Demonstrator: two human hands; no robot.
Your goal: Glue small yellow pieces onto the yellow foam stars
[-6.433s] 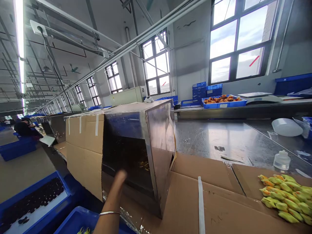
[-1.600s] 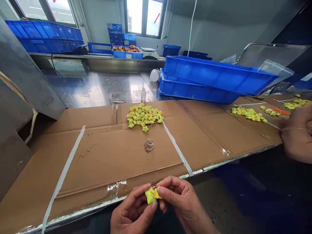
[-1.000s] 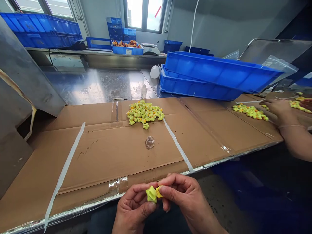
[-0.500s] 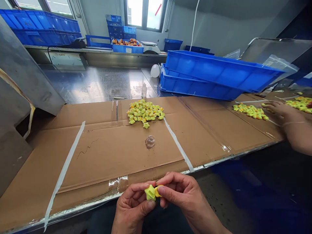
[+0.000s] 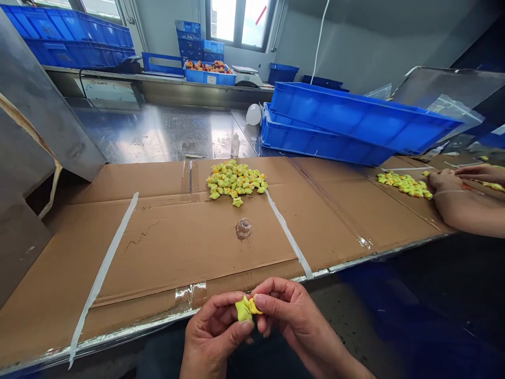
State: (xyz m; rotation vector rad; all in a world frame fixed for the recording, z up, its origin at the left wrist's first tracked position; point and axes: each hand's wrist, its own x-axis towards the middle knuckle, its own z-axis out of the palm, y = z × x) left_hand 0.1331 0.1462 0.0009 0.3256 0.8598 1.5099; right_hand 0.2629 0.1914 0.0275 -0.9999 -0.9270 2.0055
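Note:
In front of the table's near edge, my left hand pinches a small yellow-green star-shaped piece between thumb and fingers. My right hand grips a smaller orange-yellow piece against the star's right side; my fingertips partly cover it. Beyond my hands, a small clear round cup stands on the cardboard. Farther back lies a heap of similar yellow-green pieces, several with orange spots, and a single star sits at its front.
Cardboard with white tape strips covers the table. Two stacked blue crates stand at the back right, beside a small clear bottle. At far right, another person's hands work by a second heap. A metal housing borders the left.
My left hand has tilted the star slightly, with the orange-yellow piece still against it. The other person's arm has shifted, and both of their hands now show.

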